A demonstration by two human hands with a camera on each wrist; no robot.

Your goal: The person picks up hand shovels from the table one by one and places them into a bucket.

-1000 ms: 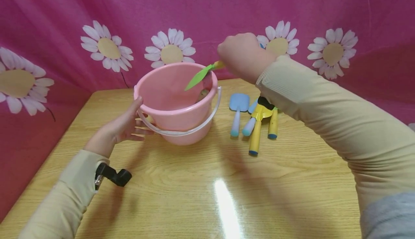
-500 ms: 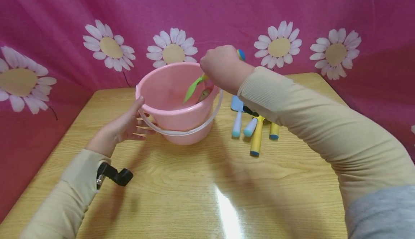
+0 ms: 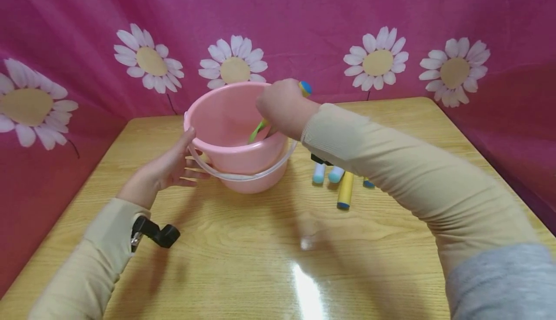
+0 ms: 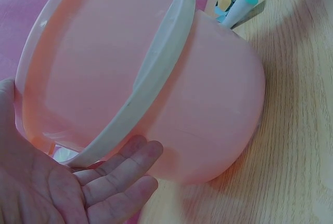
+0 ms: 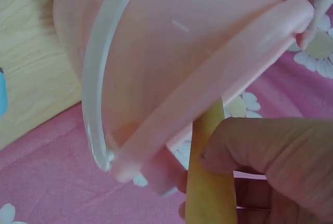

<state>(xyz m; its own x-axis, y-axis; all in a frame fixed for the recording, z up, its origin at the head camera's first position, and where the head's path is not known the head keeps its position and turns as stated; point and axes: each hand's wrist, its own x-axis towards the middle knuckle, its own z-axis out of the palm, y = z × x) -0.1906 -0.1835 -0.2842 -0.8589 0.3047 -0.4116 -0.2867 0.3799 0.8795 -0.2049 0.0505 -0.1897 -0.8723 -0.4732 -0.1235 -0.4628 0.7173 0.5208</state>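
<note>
room: front of table (image 3: 243, 262) | blocked: right rim of bucket (image 3: 247, 160) by right hand (image 3: 286, 107) | obstacles: tool handles (image 3: 345, 192) near it

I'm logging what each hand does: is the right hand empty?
No, the right wrist view shows the right hand gripping a yellow handle.

Head view forward, down; wrist views close (all share pink bucket (image 3: 243, 160)).

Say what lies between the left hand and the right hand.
The pink bucket, as the head view shows: the left hand is at its left side, the right hand above its right side.
</note>
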